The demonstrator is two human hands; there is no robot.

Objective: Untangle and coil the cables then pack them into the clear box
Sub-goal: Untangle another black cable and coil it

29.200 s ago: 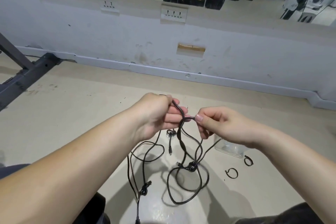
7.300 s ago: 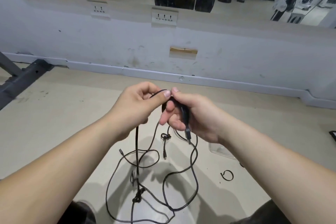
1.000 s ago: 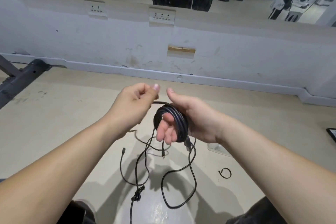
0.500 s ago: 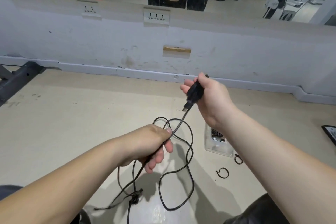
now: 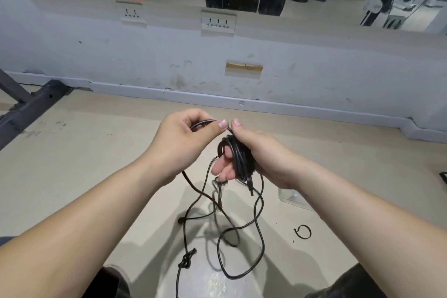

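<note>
Black cable throughout; beige floor (image 5: 72, 164) beneath. Far left, a dark steel frame (image 5: 29, 106) rests on the floor. Left of centre, the left hand (image 5: 186, 143) is closed in a pinch, thumb against forefinger, on a strand of the cable (image 5: 256, 225) just short of the coil. Below it, near the viewer, a knot (image 5: 186, 259) sits in a second strand lying on the floor, not yet undone. At centre, the coil (image 5: 238, 157) is wound around the fingers (image 5: 223, 164) of the right hand (image 5: 258, 152), which is half closed, thumb pressing the top turn; a plug hangs just below the coil. The slack drops from the hands into a loose loop on the floor. Right of centre, the box (image 5: 290, 197) stands on the floor, mostly hidden behind the right forearm; its contents cannot be told. Near right, a small black ring (image 5: 302, 232) lies apart from the box.

Step in hand, as judged: coiling. The next turn calls for the left hand to feed slack over the right fingers, with the knot to be loosened before that strand can be wound.
</note>
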